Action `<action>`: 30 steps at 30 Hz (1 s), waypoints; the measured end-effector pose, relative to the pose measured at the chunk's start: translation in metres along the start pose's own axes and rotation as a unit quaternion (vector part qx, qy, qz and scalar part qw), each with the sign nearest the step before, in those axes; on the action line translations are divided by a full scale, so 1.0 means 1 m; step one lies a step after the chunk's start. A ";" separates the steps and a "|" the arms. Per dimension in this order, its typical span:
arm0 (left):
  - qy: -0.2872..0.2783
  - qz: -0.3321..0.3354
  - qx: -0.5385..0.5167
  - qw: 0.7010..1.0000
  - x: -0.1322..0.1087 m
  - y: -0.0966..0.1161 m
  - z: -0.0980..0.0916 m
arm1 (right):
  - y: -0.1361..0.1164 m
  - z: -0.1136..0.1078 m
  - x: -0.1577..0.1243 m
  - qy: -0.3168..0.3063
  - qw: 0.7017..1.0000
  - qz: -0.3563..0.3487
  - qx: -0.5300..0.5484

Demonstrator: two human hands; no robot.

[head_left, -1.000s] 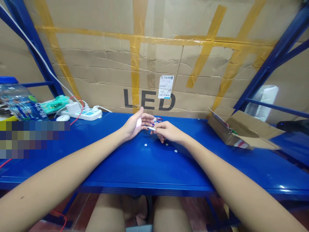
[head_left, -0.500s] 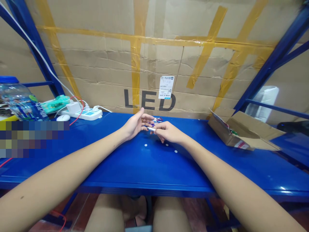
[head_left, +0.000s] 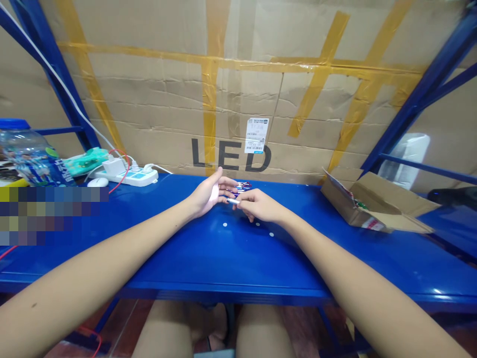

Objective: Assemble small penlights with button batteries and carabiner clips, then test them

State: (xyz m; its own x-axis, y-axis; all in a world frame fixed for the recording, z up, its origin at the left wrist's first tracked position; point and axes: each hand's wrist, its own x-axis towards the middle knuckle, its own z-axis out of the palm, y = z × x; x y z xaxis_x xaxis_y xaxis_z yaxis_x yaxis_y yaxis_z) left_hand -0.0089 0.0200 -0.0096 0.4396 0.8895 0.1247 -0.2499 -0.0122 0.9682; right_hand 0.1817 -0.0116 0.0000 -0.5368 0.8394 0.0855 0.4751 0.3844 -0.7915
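My right hand pinches a small silver flashlight, its dark-tipped end turned toward my left palm. My left hand is open, palm facing right, thumb up and fingers stretched out behind the flashlight. A bright whitish patch of light lies on that palm. Just beyond my fingers is a cluster of several small shiny things in blue, red and silver, partly hidden by both hands. Three small white dots, one of them this round dot, are on the blue table in front of my hands.
An opened cardboard box stands at the right. At the left are a plastic bottle, a white power strip with plugs and cables, and a white mouse-like object. A large taped carton closes off the back.
A bright patch of light has appeared on my left palm. The flashlight in my right hand has tilted and shifted very slightly; both hands otherwise keep their places.
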 end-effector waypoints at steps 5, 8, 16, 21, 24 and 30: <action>-0.006 0.000 0.002 1.000 0.000 0.000 0.001 | -0.001 0.001 -0.001 0.004 1.000 0.004 -0.002; -0.009 -0.007 0.001 1.000 0.000 0.000 0.001 | -0.002 0.002 -0.001 0.007 1.000 0.011 -0.007; -0.010 -0.006 0.004 1.000 0.000 0.000 0.001 | 0.000 0.003 0.000 0.001 1.000 0.013 -0.015; -0.011 -0.008 0.003 1.000 0.001 0.000 0.001 | 0.000 0.003 0.000 0.002 1.000 0.009 -0.016; -0.012 -0.009 0.004 1.000 0.000 0.000 0.001 | -0.001 0.004 -0.001 0.005 1.000 0.008 -0.012; -0.019 -0.010 0.006 1.000 0.000 0.000 0.001 | 0.001 0.003 0.000 -0.003 1.000 0.000 -0.013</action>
State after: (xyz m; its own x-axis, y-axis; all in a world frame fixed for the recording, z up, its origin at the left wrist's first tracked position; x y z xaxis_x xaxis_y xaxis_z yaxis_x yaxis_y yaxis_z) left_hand -0.0084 0.0192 -0.0092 0.4774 0.8714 0.1131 -0.2302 -0.0001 0.9731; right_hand 0.1805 -0.0120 -0.0027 -0.5404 0.8374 0.0817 0.4928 0.3937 -0.7760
